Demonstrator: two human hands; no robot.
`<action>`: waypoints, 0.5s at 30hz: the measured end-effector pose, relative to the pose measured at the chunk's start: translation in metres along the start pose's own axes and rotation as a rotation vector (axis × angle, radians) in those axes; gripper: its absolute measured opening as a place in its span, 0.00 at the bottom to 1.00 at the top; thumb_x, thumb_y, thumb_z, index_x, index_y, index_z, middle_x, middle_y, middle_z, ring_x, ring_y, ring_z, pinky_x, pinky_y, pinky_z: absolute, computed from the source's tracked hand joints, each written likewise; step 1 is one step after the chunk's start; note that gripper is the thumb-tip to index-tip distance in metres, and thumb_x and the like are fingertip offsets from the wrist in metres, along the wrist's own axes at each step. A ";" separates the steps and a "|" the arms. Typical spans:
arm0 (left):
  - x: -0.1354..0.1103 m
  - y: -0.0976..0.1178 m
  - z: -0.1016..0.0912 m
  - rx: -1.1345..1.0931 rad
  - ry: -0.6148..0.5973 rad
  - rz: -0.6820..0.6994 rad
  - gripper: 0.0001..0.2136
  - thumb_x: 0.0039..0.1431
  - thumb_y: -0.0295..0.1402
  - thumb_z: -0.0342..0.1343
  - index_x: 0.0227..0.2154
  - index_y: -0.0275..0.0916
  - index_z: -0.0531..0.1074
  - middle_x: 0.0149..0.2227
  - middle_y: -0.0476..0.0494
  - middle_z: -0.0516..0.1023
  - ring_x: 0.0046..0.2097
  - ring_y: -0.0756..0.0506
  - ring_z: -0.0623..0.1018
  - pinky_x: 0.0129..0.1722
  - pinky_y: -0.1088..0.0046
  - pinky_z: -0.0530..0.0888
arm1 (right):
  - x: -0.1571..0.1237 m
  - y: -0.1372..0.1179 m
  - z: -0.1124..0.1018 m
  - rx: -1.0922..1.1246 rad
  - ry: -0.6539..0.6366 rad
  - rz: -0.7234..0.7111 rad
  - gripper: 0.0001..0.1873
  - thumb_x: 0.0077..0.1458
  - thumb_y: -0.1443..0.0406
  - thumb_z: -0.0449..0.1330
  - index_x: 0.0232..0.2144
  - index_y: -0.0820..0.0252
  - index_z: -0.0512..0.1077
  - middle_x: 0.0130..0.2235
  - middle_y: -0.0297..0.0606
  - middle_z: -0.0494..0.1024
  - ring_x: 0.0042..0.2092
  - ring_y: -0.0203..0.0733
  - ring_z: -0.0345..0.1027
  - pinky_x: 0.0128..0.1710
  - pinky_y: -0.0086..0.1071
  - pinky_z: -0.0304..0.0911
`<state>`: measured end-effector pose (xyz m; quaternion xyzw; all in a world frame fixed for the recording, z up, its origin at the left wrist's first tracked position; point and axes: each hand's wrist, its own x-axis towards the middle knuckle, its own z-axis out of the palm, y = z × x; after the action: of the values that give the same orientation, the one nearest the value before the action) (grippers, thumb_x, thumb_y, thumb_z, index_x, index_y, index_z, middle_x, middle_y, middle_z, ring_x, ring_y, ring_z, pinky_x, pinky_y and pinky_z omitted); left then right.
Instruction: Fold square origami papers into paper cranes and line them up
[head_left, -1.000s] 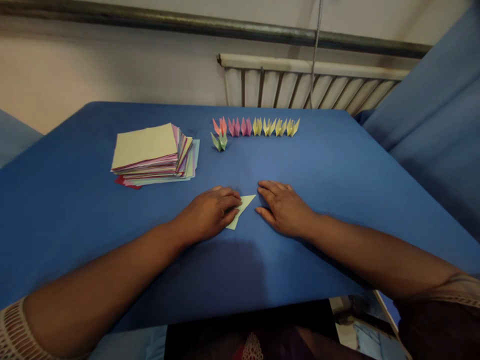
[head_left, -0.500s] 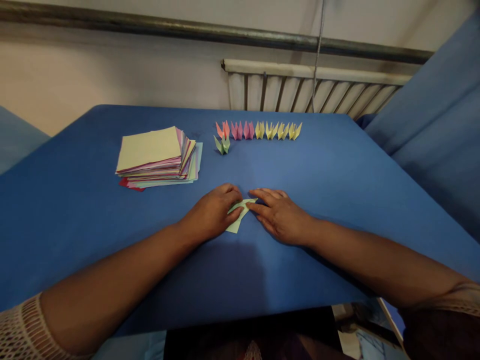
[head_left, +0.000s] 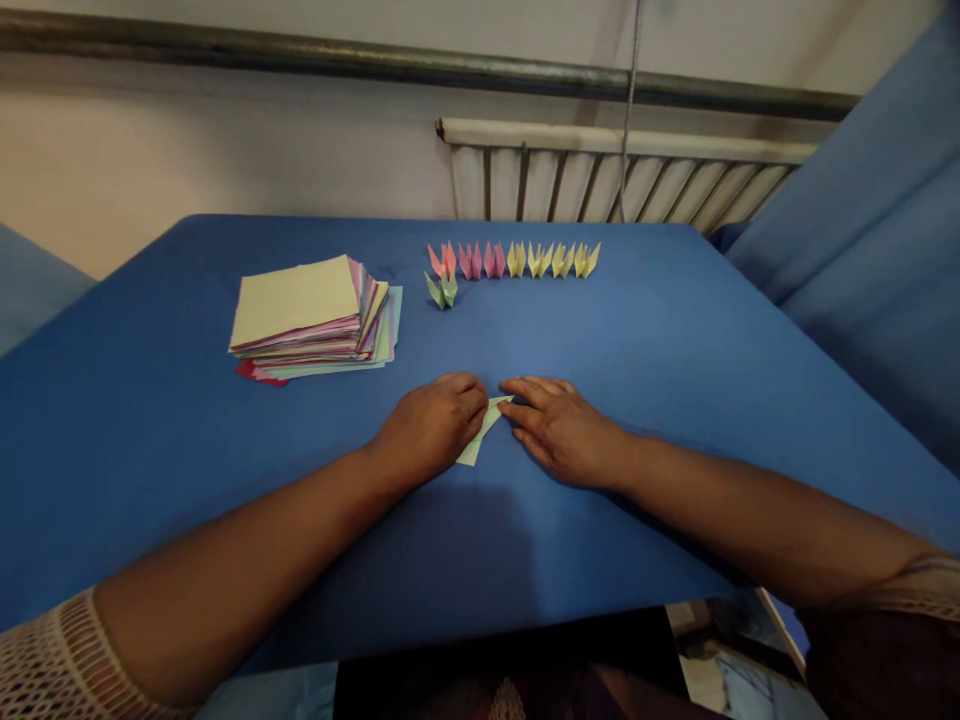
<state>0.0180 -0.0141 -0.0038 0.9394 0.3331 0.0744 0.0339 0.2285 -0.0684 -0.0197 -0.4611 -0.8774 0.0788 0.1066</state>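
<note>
A pale green folded paper [head_left: 480, 436] lies on the blue table in front of me, partly hidden under my left hand. My left hand [head_left: 439, 425] covers its left part, fingers curled and thumb pressed in against the paper. At the paper's pointed right corner is my right hand [head_left: 555, 428], palm down with its fingers stretched out and slightly apart. One right fingertip touches that corner. Farther back stands a green folded paper crane [head_left: 444, 291], just in front of a row of folded cranes: an orange one [head_left: 442, 260], pink ones [head_left: 482, 261] and several yellow ones [head_left: 540, 261].
A thick stack of coloured paper sheets [head_left: 296, 305] sits at the left of the blue table [head_left: 637, 340]. Behind the table are a radiator [head_left: 540, 180] and a horizontal pipe [head_left: 337, 57]. Blue curtain cloth [head_left: 862, 230] hangs at the right.
My left hand has shifted slightly right over the folded paper, its thumb and fingers drawing closer together and covering more of it. My right hand has stayed nearly still.
</note>
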 end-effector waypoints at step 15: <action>-0.008 -0.002 -0.002 -0.056 0.001 0.089 0.13 0.68 0.34 0.46 0.41 0.36 0.76 0.41 0.41 0.77 0.42 0.44 0.74 0.42 0.66 0.72 | -0.001 -0.003 0.001 -0.041 -0.003 0.025 0.31 0.65 0.52 0.50 0.65 0.58 0.59 0.69 0.51 0.53 0.68 0.59 0.46 0.61 0.54 0.51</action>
<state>0.0102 -0.0171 -0.0027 0.9519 0.2887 0.0857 0.0564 0.2265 -0.0712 -0.0196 -0.4739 -0.8732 0.0629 0.0947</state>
